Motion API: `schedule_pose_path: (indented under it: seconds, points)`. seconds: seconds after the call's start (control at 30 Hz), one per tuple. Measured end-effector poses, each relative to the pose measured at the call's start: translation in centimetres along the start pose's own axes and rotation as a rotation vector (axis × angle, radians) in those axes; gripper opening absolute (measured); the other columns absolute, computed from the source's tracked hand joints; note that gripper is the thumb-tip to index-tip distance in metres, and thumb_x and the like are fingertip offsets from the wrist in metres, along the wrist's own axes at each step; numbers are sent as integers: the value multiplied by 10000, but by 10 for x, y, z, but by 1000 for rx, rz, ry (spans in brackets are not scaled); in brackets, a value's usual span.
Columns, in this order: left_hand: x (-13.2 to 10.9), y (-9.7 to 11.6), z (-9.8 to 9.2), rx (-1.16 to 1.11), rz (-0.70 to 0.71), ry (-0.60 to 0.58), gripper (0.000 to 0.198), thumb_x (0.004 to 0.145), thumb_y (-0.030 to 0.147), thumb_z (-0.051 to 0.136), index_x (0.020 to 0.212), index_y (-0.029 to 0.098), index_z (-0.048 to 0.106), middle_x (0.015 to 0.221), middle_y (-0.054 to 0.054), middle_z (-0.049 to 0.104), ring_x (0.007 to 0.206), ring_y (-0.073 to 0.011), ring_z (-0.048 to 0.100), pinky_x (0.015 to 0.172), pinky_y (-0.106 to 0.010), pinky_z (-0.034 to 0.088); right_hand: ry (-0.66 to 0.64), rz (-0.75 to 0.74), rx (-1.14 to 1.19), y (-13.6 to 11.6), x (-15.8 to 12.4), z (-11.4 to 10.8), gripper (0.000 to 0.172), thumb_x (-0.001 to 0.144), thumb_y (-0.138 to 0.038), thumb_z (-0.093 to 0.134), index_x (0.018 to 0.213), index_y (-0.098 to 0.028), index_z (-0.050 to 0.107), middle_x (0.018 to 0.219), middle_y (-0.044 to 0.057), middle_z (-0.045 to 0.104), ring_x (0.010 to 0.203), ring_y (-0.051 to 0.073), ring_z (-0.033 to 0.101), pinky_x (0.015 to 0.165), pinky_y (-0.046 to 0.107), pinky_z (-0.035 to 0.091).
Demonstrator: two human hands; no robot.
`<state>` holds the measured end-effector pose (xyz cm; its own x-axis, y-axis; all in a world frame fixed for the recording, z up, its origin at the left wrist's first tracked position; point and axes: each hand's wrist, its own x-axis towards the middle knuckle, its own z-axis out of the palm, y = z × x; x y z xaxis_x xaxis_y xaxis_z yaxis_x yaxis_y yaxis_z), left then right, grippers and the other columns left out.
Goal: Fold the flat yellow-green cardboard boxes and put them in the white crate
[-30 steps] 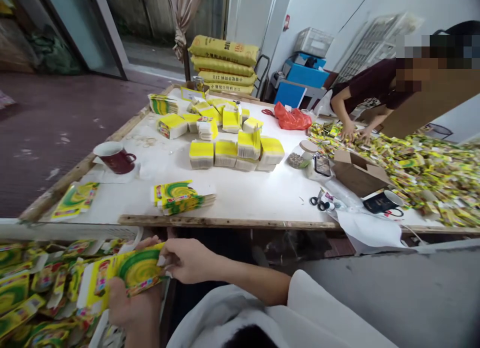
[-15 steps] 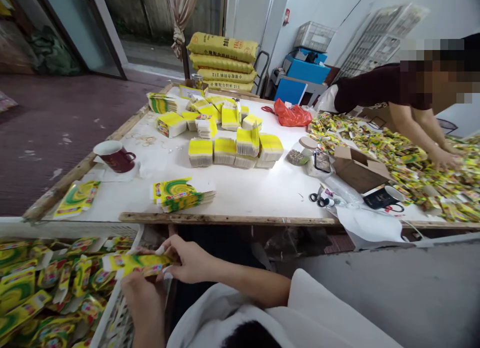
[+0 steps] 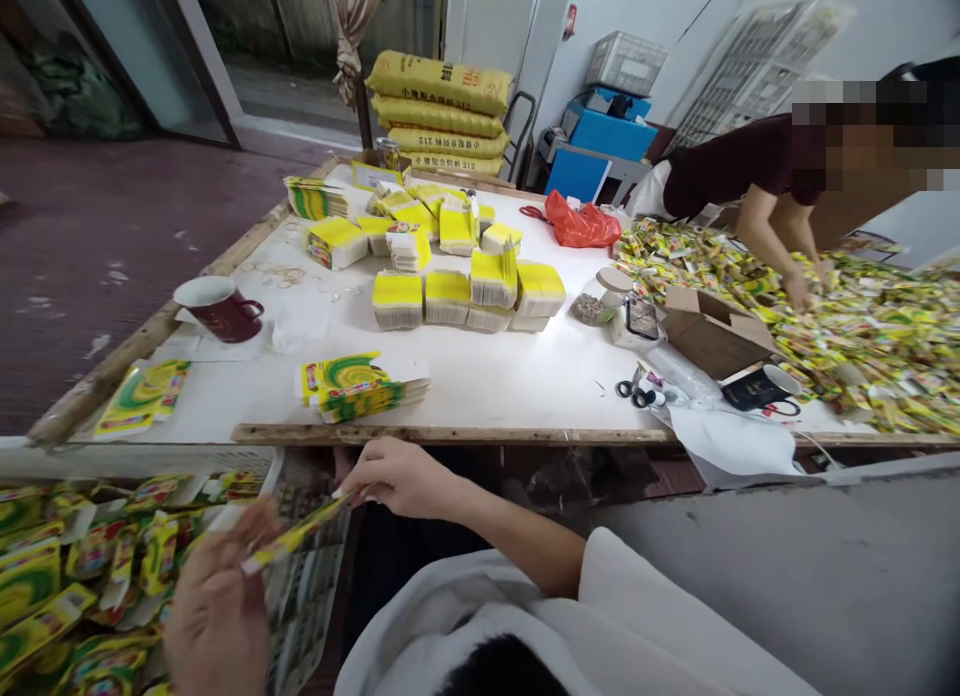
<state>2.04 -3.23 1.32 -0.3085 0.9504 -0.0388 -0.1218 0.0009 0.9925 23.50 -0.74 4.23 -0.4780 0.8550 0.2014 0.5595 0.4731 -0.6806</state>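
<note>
Right hand [image 3: 405, 479] pinches one yellow carton [image 3: 294, 538]; blurred left hand's [image 3: 219, 598] grip unclear; two mugs [image 3: 219, 314] near desk's [image 3: 510, 381] left and front edges.

The white table [image 3: 495, 386] bears yellow carton stacks [image 3: 397, 301], a red bag [image 3: 581, 223] and scissors [image 3: 639, 397].

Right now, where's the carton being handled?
Head view, lower left: the carton is in the right hand, by the left hand, below the wooden table edge.
</note>
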Motion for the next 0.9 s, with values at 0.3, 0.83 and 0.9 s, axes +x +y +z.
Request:
schedule_pose_path:
  seconds: [0.3,0.83,0.9]
  points:
    - [-17,-14,17,478,-9,-494,615,629,530,779,1132,243,574,1086,-76,702,1059,-314,668,891,-434,557,-56,-238,-213,-20,-14,-7,297,884,-177,619,1165,-271,652,1284,50,609,1240,210,481,1133,366,307]
    - [-32,-44,23,824,382,-337,722,694,543,725,1255,206,420,1120,-140,634,878,-332,706,673,-423,567,-20,501,1161,5,-6,48,638,718,-744,671,1022,-185,712,1008,58,695,956,204,636,949,367,482]
    - [-30,-41,23,903,429,-314,665,760,518,675,1276,192,411,1113,-140,633,860,-319,699,665,-412,553,11,551,1025,5,-7,46,544,792,-673,647,983,-168,713,963,47,690,915,189,626,895,333,484]
